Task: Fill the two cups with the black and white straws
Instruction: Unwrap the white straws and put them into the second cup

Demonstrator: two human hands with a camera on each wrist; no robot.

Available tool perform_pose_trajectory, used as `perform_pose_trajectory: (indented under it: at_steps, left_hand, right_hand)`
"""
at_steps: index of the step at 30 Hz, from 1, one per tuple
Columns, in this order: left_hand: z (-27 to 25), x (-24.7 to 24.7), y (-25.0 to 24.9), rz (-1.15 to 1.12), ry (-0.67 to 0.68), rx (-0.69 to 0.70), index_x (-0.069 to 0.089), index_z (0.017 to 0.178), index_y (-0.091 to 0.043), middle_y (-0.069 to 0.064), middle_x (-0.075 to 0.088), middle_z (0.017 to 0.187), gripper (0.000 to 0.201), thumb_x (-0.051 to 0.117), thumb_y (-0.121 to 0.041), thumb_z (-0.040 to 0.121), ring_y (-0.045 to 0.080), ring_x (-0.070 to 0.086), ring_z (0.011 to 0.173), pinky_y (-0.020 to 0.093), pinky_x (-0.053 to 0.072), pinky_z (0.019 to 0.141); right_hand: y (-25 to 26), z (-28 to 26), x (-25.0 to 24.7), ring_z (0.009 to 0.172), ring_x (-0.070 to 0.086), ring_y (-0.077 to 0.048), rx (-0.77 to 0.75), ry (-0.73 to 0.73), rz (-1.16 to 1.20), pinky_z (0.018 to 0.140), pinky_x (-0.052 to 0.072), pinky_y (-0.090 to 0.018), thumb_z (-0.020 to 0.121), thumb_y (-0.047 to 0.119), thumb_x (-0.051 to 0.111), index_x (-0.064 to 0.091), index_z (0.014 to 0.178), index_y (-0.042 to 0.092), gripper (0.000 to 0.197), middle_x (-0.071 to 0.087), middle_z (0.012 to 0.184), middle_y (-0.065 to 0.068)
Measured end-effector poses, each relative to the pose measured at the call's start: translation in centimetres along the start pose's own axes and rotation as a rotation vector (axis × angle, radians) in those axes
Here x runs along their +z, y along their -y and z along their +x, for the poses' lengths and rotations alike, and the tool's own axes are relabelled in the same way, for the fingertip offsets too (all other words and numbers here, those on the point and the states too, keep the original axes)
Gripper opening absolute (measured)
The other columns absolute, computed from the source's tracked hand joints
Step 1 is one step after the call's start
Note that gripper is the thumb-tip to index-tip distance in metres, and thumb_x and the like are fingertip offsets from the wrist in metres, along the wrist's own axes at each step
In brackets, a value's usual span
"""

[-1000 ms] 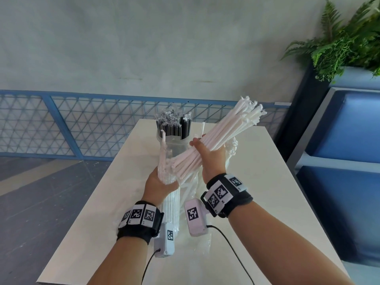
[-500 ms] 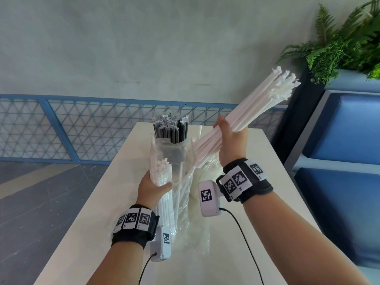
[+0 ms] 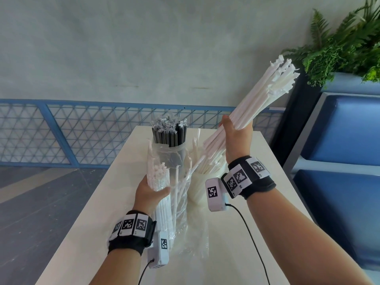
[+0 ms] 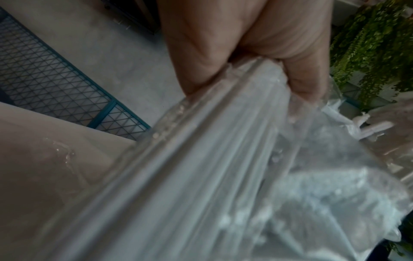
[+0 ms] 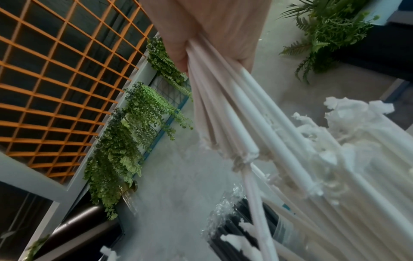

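My right hand [image 3: 236,134] grips a bundle of white straws [image 3: 265,95] raised above the counter [image 3: 242,233]; my left hand [image 3: 151,192] clutches the bag [image 3: 178,219] of straws. Black straws [image 3: 169,134] fill the far cup [image 3: 170,155].

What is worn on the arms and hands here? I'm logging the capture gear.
Both forearms are bare, without sleeves or gloves. Each wrist has a black band carrying white tags with black square codes. A white camera box, also code-tagged, hangs under each wrist, trailing a thin black cable.
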State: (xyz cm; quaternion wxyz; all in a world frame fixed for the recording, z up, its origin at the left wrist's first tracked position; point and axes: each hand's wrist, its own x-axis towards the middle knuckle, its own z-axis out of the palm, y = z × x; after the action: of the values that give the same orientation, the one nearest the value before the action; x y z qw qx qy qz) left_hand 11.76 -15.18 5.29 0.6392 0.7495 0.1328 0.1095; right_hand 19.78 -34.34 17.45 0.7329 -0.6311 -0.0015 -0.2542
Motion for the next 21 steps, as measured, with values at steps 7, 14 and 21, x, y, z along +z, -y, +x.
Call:
perform_pose_trajectory:
  at_steps: [7, 14, 21]
  left_hand:
    - [-0.2, -0.3, -0.3, 0.018, -0.022, -0.003, 0.053, 0.103, -0.020, -0.014, 0.058, 0.089, 0.040, 0.071, -0.001, 0.073, 0.009, 0.056, 0.086, 0.020, 0.041, 0.075]
    - [-0.3, -0.3, 0.0, 0.009, -0.037, 0.008, 0.053, 0.107, -0.021, -0.003, 0.061, 0.100, 0.044, 0.072, -0.001, 0.073, 0.016, 0.056, 0.097, 0.026, 0.041, 0.085]
    - [-0.6, -0.3, -0.1, 0.030, -0.003, 0.048, 0.051, 0.096, -0.029, -0.018, 0.056, 0.088, 0.041, 0.071, 0.000, 0.073, -0.004, 0.052, 0.083, 0.010, 0.037, 0.067]
  right_hand:
    - [0.9, 0.1, -0.1, 0.063, 0.057, -0.008, 0.020, 0.087, 0.117, 0.061, 0.047, -0.021, 0.084, 0.015, 0.063, 0.054, 0.104, -0.003, 0.028, 0.057, 0.072, -0.001]
    - [2.1, 0.1, 0.6, 0.055, 0.056, 0.006, -0.029, 0.117, 0.130, 0.056, 0.045, -0.010, 0.087, 0.009, 0.059, 0.052, 0.106, -0.004, 0.023, 0.054, 0.069, 0.005]
    - [0.8, -0.1, 1.4, 0.058, 0.053, 0.008, 0.013, 0.094, 0.106, 0.057, 0.043, -0.007, 0.086, 0.016, 0.062, 0.055, 0.104, -0.009, 0.031, 0.054, 0.073, 0.006]
